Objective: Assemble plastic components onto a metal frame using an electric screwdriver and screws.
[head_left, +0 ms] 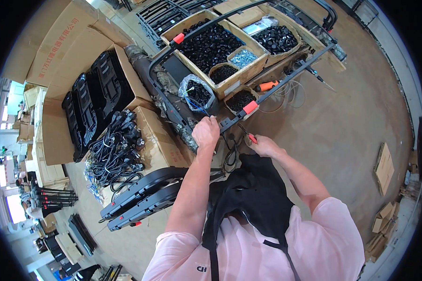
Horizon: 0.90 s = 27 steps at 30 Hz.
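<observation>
Beside the near corner of the black metal frame (286, 81), right in front of me, both of my hands are at work. My left hand (206, 132) is at the outer left of that corner, its fingers curled and bunched together by the lower end of a thin blue strip (202, 109); I cannot tell whether they pinch it or the frame's edge. My right hand (266, 146), just outside the near bar of the frame, has its fingers wrapped round a red-handled tool (252, 138), which slants up toward that bar. Between my hands, below the frame's corner, a loop of black cable (230, 159) hangs. Within the frame's outline, near the same corner, sit a clear plastic bag (183, 86) of black parts and a small carton (226, 98) of little dark pieces. Behind these, a large tray (244, 78) is heaped with black caps. An orange-handled tool (268, 85) lies right by the near bar. Left of the frame stand an open cardboard box (56, 126) with black moulded panels (98, 89), and bundled cables (115, 147). Nearer me than the frame's corner, dark curved parts (147, 187) lie left of my black apron (258, 182).
</observation>
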Each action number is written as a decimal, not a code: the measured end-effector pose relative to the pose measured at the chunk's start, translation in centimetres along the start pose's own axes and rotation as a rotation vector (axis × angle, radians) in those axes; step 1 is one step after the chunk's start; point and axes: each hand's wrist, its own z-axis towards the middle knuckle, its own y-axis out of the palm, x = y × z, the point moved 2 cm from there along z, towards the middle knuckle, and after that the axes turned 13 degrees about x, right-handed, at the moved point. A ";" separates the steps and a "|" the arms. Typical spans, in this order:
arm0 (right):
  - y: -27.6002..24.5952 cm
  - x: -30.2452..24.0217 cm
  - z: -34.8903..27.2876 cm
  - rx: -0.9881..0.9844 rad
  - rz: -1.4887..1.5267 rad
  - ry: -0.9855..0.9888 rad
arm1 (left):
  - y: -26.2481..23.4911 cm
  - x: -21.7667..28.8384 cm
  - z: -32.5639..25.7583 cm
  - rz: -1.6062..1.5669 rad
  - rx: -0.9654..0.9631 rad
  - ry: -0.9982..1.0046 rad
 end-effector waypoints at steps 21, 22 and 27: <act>10.0 1.3 15.4 -0.464 0.893 0.481 | -0.9 1.3 -0.2 -0.054 0.122 -0.202; 9.8 0.9 15.6 -0.484 0.941 0.488 | -1.8 1.3 0.3 -0.180 0.200 -0.294; 9.9 14.9 20.8 -0.670 0.978 0.424 | -6.6 0.4 8.9 -0.374 0.499 -0.251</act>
